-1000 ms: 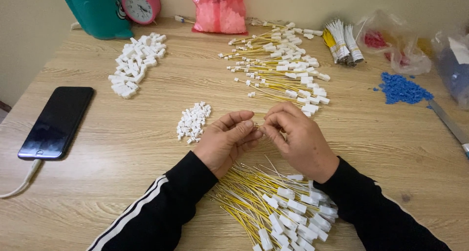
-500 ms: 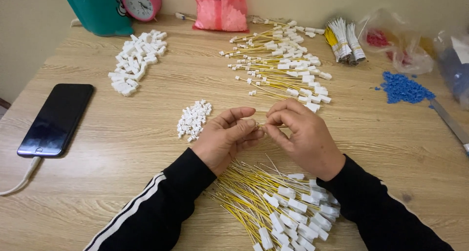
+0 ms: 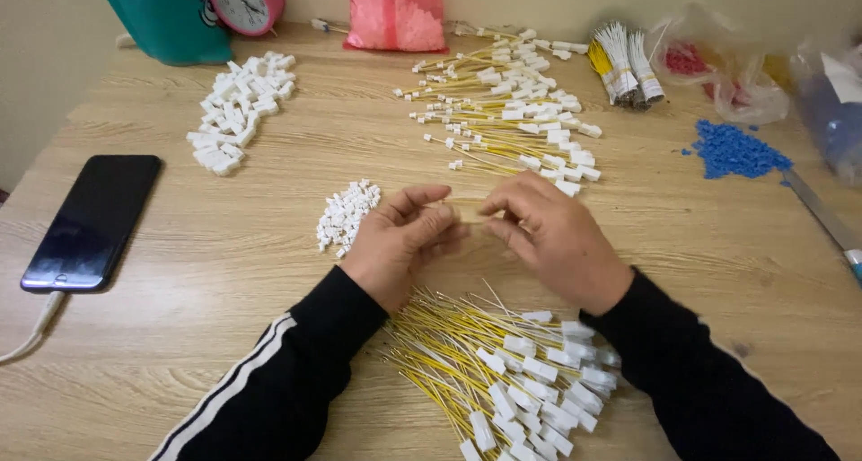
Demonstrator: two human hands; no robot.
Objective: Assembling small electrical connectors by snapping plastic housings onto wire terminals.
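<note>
Left hand (image 3: 402,238) and right hand (image 3: 549,237) pinching one yellow wire (image 3: 469,208) together; small white connectors (image 3: 347,213) at nine o'clock, wire bundle (image 3: 503,371) at six.

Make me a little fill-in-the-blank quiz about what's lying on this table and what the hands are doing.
1. The phone lies to the ____ of both hands.
2. The wires heaped between the person's forearms are ____ in colour.
3. The left hand and the right hand meet at their ____.
4. The loose pile of beads near the table's right edge is ____.

Missing words: left; yellow; fingertips; blue
</note>
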